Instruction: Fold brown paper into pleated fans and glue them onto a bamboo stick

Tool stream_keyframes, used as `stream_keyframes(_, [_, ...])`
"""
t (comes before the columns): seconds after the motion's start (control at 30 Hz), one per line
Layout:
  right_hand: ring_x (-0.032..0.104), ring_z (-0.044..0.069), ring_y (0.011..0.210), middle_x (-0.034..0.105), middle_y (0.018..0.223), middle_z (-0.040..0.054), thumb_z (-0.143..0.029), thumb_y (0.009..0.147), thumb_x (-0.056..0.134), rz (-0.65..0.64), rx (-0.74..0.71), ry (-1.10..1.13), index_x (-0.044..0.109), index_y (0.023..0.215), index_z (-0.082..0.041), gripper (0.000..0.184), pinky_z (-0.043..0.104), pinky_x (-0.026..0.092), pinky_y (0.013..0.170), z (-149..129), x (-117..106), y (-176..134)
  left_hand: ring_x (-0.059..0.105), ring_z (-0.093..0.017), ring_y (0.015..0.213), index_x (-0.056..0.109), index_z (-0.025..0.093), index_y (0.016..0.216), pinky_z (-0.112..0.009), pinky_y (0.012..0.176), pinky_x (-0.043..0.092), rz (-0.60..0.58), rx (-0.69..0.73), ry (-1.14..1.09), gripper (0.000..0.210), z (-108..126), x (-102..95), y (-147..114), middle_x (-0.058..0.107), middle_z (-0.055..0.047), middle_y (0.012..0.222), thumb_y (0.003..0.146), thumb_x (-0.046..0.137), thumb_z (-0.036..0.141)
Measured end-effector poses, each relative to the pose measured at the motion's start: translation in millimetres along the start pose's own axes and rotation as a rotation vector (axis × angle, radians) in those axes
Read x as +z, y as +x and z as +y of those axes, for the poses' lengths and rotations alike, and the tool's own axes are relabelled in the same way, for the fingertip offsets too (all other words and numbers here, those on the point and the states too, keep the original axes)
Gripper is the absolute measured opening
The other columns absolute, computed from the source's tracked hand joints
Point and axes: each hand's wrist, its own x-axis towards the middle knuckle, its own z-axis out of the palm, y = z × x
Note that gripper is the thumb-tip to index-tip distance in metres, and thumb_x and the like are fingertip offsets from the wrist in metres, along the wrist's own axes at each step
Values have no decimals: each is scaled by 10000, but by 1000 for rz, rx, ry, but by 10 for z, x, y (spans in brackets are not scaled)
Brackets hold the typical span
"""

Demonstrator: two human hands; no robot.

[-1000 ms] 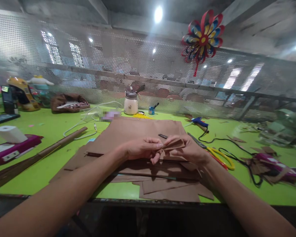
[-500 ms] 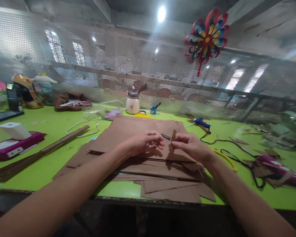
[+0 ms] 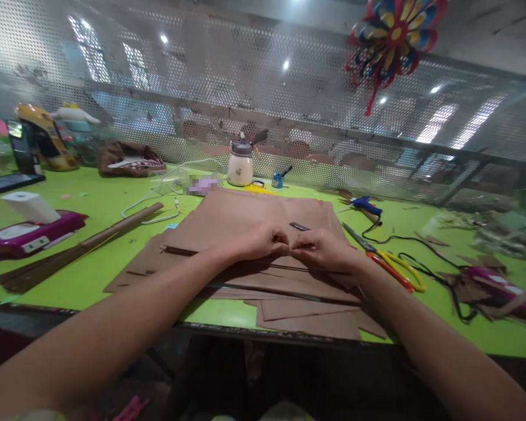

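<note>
My left hand [image 3: 266, 241] and my right hand [image 3: 319, 248] come together over a pile of brown cardboard sheets [image 3: 236, 213], fingertips pinched and nearly meeting. A small cardboard strip showed in my right hand a moment ago; now the fingers hide it. Whatever my left fingers pinch is also hidden. Just beyond my right hand, a dark pen-like tool [image 3: 300, 226] lies on the top sheet. Scissors with red and yellow handles [image 3: 397, 270] rest right of the pile, beside my right forearm.
A blue glue gun [image 3: 366, 205] with a black cord lies at the back right. Cardboard scraps surround a purple power strip [image 3: 502, 286]. On the left are a rolled brown bundle [image 3: 83, 248] and another purple power strip [image 3: 37, 235]. A jar [image 3: 240, 165] stands behind the pile.
My hands have drawn together, and my left fingers have closed from a loose curl into a pinch. The upright strip is no longer visible. The view has tilted down, showing the scissors more fully.
</note>
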Motion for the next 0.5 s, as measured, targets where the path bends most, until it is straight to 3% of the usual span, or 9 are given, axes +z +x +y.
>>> stream_keyframes(0.2, [533, 115, 644, 631, 728, 41, -345, 829, 505, 17, -71, -25, 681, 778, -153, 266, 243, 414, 619, 80, 43, 38, 483, -102, 617, 680, 132, 759, -202, 575, 351, -35, 5, 68, 198, -24, 10, 15, 594, -17, 667, 770, 537, 268])
stream_keyframes(0.5, [544, 114, 645, 633, 693, 8, -291, 775, 564, 78, 44, 108, 675, 746, -151, 180, 245, 437, 634, 143, 70, 6, 501, -108, 631, 683, 140, 735, -204, 579, 357, -53, -18, 39, 176, -124, 47, 82, 583, -1, 658, 740, 533, 232])
